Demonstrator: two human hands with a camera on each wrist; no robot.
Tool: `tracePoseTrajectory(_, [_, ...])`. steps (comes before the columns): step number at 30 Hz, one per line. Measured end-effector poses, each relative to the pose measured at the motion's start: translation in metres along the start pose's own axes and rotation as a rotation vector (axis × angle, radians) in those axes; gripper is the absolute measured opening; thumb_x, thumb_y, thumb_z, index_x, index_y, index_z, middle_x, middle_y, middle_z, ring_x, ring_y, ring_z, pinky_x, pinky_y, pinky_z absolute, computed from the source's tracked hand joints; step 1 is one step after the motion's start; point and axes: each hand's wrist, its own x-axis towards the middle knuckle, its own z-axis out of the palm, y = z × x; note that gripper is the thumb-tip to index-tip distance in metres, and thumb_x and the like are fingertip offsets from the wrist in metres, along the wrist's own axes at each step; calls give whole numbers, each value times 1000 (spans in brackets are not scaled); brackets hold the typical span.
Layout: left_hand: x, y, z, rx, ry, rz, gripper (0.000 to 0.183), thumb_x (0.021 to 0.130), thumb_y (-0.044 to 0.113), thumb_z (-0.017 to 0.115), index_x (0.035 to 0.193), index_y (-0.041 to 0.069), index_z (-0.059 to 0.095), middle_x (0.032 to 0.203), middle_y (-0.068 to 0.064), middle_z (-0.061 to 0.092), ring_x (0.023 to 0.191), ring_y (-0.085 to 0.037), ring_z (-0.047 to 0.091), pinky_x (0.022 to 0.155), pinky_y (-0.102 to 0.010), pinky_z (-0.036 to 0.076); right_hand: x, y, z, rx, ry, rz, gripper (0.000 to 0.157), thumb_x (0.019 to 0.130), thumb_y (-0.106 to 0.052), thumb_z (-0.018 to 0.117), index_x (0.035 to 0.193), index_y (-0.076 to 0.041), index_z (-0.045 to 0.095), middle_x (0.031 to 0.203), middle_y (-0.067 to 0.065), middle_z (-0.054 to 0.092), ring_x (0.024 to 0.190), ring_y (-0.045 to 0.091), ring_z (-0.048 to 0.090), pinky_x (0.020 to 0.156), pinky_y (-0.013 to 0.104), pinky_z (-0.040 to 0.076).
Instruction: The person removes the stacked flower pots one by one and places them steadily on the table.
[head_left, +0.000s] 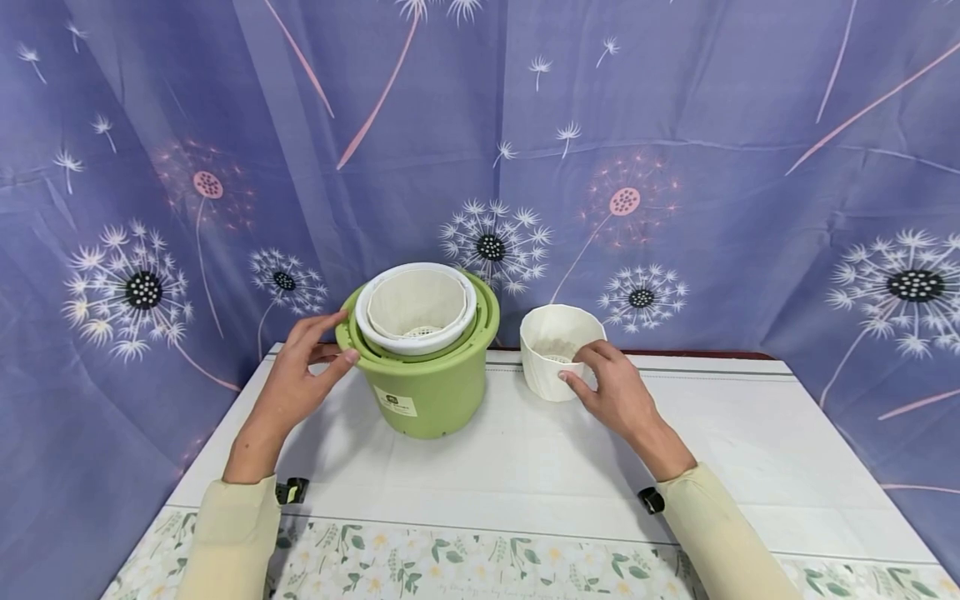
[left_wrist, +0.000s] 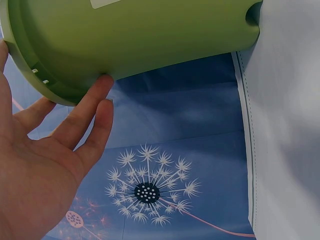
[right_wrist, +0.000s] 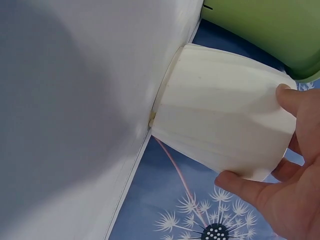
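A green plastic flower pot (head_left: 427, 400) stands upright on the table, left of centre. Nested in its mouth are a white-rimmed pot (head_left: 365, 327) and a cream pot (head_left: 416, 300) with a perforated bottom. My left hand (head_left: 300, 375) touches the green pot's rim from the left, its fingers fairly straight and spread along the edge and the wall below. To the right sits a separate white pot (head_left: 542, 367) with a wavy rim and a perforated bottom. My right hand (head_left: 618, 392) pinches that pot's near right rim, thumb outside and some fingers over the edge.
A white table cover (head_left: 465, 492) with a floral front border lies under the pots. Behind and at both sides hangs a purple curtain (head_left: 697, 92) printed with dandelions, close to the table's back edge. A paper label (head_left: 395, 402) is on the green pot's front.
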Motion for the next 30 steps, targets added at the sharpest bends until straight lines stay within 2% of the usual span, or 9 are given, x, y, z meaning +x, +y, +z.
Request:
tracePoseTrajectory(11, [-1,2,0,1,-3,-5,63,107,24,68,164,17,43,154,-14,43,115,-33,67,87,-9,51,1,0,-2,6,-2,-23,26,92,-18,85,105,1,74,106,15,71,97,34,68,85,51,56])
tracePoseTrajectory(30, [-1,3,0,10,2,-7,63,107,25,69,164,17,43,154,-14,43,115,-32,67,89,-8,49,6,-1,-11,-39,27,-47,39,88,-24,87,112,3,75,117,20,71,112,42,64,98,56,51])
